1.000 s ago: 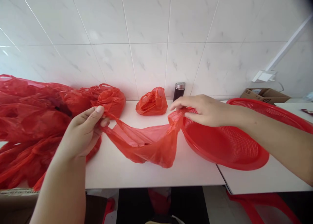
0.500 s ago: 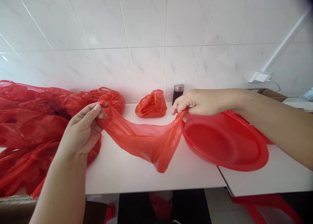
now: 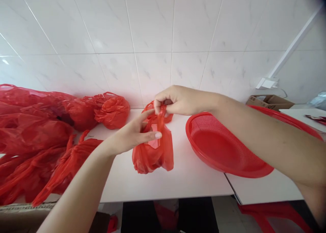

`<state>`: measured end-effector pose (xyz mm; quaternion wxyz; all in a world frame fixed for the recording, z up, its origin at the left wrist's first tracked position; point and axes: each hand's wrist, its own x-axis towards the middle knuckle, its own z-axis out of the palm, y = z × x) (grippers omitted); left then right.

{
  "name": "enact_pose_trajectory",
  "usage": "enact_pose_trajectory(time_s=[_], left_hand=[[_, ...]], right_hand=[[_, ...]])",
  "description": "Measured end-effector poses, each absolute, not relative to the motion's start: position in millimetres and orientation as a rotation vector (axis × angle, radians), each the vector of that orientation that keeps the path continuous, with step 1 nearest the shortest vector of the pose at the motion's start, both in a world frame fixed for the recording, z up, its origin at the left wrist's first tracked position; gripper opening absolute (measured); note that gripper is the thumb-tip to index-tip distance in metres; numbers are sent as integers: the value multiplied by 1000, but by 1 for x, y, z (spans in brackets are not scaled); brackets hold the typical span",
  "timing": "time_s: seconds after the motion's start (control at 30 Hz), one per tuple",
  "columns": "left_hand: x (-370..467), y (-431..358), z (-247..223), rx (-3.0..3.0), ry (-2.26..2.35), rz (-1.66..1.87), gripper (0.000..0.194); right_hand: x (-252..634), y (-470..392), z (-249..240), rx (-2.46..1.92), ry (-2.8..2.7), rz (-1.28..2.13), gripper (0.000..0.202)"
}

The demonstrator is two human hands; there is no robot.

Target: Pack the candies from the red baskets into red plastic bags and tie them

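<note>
A red plastic bag (image 3: 165, 155) hangs bunched over the white table, its handles gathered at the top. My right hand (image 3: 171, 100) pinches those handles from above. Around the upper part of the same bag, my left hand (image 3: 137, 131) has its thumb and fingers apart, with the bag's neck between them; some of its fingers are hidden behind the plastic. Behind the hands, another red bag (image 3: 168, 118) lies on the table, partly covered by them.
Many red bags (image 3: 33, 131) are heaped at the left. A red perforated basin (image 3: 219, 148) sits right of centre, partly under my right forearm. An open cardboard box (image 3: 273, 102) and a socket (image 3: 267, 83) are at the back right.
My hands have come together at the middle; the bag, stretched between them before, now hangs gathered from my right hand. My left hand has moved right and spread its fingers.
</note>
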<state>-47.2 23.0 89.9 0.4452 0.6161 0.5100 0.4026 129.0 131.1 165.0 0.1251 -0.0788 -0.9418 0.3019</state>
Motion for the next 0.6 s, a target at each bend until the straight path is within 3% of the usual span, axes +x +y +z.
enact_pose_trajectory(time_s=[0.07,0.1,0.2,0.37,0.6], left_hand=[[-41,29,90,1546,1361,907,23],[-40,32,90,1538,1382,899,21],[-42,36,86,1475,1319,967,32],[-46,36,77,1432,1233,1026,27],[-42,38,69,1414,1188,1114,30]], right_hand=[[116,127,156,-142,-2677,936,22],[112,126,151,-124,-2613,944,24],[109,127,131,-178,-2413,912,25],[125,135,103,-378,-2414,1131,13],[127,135,84,-347,-2211,1390,16]])
